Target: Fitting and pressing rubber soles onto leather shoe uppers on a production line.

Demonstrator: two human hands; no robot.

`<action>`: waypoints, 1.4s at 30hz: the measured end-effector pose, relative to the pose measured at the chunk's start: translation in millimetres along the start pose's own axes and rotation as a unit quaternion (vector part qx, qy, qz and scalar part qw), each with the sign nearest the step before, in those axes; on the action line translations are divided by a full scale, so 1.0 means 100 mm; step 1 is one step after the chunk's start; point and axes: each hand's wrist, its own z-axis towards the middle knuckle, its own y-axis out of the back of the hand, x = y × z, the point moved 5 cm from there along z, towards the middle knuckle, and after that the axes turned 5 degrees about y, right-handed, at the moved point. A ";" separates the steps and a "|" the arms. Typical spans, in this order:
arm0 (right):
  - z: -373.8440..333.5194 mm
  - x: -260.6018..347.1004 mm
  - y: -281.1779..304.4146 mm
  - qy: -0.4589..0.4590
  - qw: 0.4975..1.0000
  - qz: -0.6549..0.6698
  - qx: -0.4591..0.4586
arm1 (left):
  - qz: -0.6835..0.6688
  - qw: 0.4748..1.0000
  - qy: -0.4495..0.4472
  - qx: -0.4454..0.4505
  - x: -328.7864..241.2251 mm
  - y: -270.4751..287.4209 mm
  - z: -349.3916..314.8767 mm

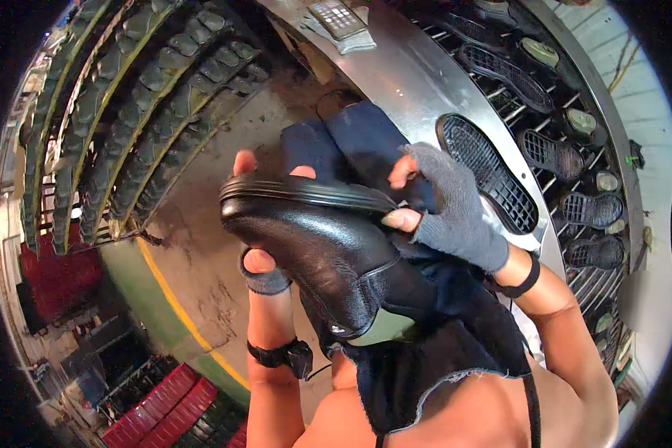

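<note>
A black leather shoe (321, 246) is held on its side before my body, its ribbed black sole edge uppermost and a pale green patch showing at its opening. My left hand (260, 261), in a grey fingerless glove, grips it at the left end, thumb on the upper and fingertips over the sole. At the other end of the sole edge is my right hand (455, 209), also in a grey fingerless glove. Its thumb presses on the sole's tip and its fingers are curled. A loose black outsole (489, 168) with a grid pattern lies beside that hand on the metal table (396, 67).
Several black outsoles (504, 75) sit on a rod conveyor (593, 295) at the right. Racks of dark shoes (138, 97) stand at the left. A phone-like device (338, 19) lies on the table's far end. Red ribbed panels (160, 403) are at the lower left.
</note>
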 end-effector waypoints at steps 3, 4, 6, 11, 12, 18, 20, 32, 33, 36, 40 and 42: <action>-0.09 -0.01 -0.12 -0.016 0.979 0.162 0.122 | -0.038 0.999 0.000 0.002 0.11 -0.02 -0.03; -0.12 -0.01 -0.13 -0.024 0.979 0.157 0.132 | -0.070 0.997 -0.001 -0.038 0.15 -0.01 -0.03; -0.19 0.01 -0.12 -0.018 0.979 0.146 0.142 | -0.084 0.996 0.007 -0.004 0.24 -0.13 -0.03; -0.23 0.09 0.09 -0.004 0.968 0.156 0.198 | -0.019 0.992 0.053 -0.109 0.28 -0.26 0.14; -0.16 0.15 0.18 0.044 0.976 0.110 0.180 | -0.026 0.989 0.030 -0.141 0.22 -0.29 0.20; 0.36 0.74 0.78 0.065 0.997 0.000 -0.036 | 0.333 0.932 0.118 -0.078 0.12 -0.84 0.59; 0.44 0.99 0.62 0.180 0.976 -0.076 0.094 | 0.433 0.896 0.087 -0.047 0.15 -1.10 0.63; -0.11 0.50 0.00 -0.027 0.999 0.000 -0.025 | 0.629 0.715 -0.123 -0.280 -0.36 -1.08 0.47; -0.15 0.45 0.05 -0.048 0.999 0.001 -0.015 | 0.614 0.741 -0.080 -0.261 -0.25 -1.00 0.46; -0.28 0.19 0.30 -0.197 0.976 0.064 0.068 | 0.604 0.769 0.002 -0.210 0.10 -0.92 0.30; -0.42 0.05 0.60 -0.280 0.934 0.217 0.053 | 0.675 0.726 0.082 -0.102 0.48 -1.05 0.06; -0.45 0.06 0.60 -0.276 0.938 0.208 0.035 | 0.583 0.784 0.155 -0.148 0.58 -1.07 -0.01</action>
